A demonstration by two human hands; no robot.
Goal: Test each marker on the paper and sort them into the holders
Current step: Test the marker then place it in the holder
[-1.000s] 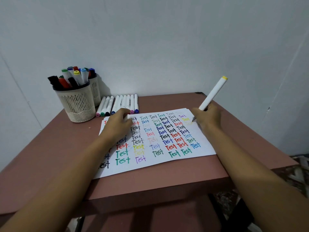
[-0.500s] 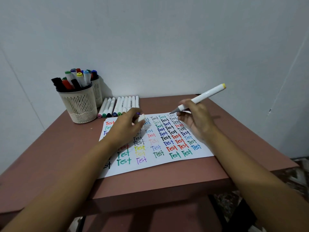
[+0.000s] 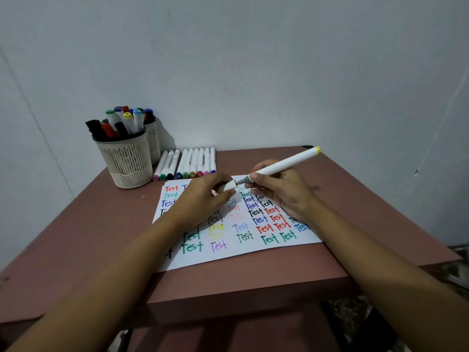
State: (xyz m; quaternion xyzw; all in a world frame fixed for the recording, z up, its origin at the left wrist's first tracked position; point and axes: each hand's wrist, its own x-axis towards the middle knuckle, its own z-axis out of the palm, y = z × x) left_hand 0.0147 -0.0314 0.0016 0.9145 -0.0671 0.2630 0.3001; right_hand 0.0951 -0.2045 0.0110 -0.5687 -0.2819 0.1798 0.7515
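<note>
The right hand [image 3: 284, 194] has its grip clamped on a white-barrelled marker with a yellow end plug [image 3: 284, 164], the fingers pinching low, near the nib. The marker is held in the air over the far edge of the white paper sheet covered in coloured "Test" words [image 3: 228, 257]. Its long axis runs from the grey nib at 8 o'clock up to the yellow end at 2 o'clock.

The left hand [image 3: 203, 199] has its grip closed round a small white cap [image 3: 229, 186]. The cap sits just beside the nib, at 8 o'clock from it; whether the two touch cannot be told. The coming move looks like capping, so cap and barrel will need to share that one slanted line, and each hand already holds its half.

At 10 o'clock from the paper stand two cream perforated plastic holders [image 3: 127, 163], full of markers. At 12 o'clock a row of white markers [image 3: 187, 162] lies on the reddish-brown bench [image 3: 76, 237].
</note>
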